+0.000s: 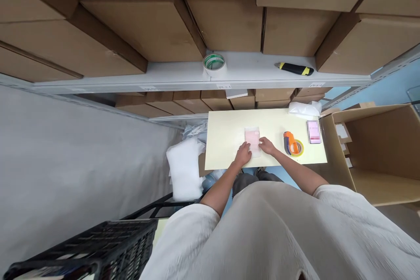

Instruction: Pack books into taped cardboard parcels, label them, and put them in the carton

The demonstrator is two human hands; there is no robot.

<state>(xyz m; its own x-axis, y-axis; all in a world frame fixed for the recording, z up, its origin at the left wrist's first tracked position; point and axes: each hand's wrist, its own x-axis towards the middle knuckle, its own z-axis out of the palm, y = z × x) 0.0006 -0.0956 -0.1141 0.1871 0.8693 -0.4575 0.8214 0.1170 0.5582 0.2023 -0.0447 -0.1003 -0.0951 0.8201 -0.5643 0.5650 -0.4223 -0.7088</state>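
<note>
A flat pink packet (252,136), with a pale, see-through layer showing at its ends, lies on the cream tabletop (226,129). Its kind is too small to make out. My left hand (243,154) has its fingers closed at the packet's lower left edge. On the opposite side, my right hand (267,145) pinches the right edge. To the right of that hand rests an orange tape dispenser (289,142) with a roll of yellowish tape (299,148) against it.
A pink-purple box (314,131) and white plastic wrap (304,109) lie at the table's right. Beside them stands an open carton (383,148). The shelf ahead bears cartons (226,22), a tape roll (214,65) and a utility knife (295,68). White foam sheets (184,168) and a black crate (127,245) are left.
</note>
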